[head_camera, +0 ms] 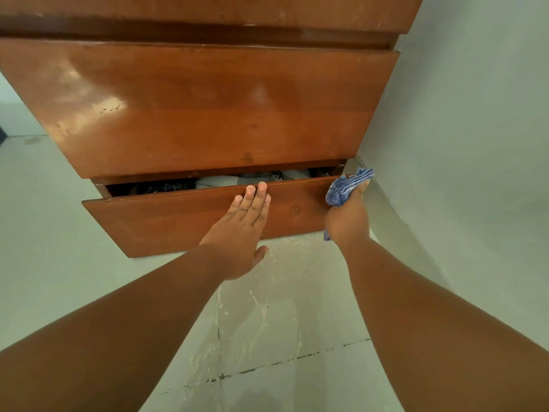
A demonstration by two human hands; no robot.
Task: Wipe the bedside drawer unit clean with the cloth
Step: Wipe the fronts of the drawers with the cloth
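The brown wooden bedside drawer unit (208, 114) fills the upper view. Its bottom drawer (166, 218) is pulled partly out, with dark and grey items visible inside. My left hand (240, 230) lies flat against that drawer's front, fingers together and pointing up, fingertips at its top edge. My right hand (347, 218) is closed around a crumpled blue cloth (346, 185), pressed at the drawer front's right end, near the top corner. A bit of cloth also sticks out below the hand.
A grey wall (460, 144) stands close on the right of the unit. The pale tiled floor (282, 322) in front looks dusty and streaked, with dark grout lines. More floor lies open to the left of the unit.
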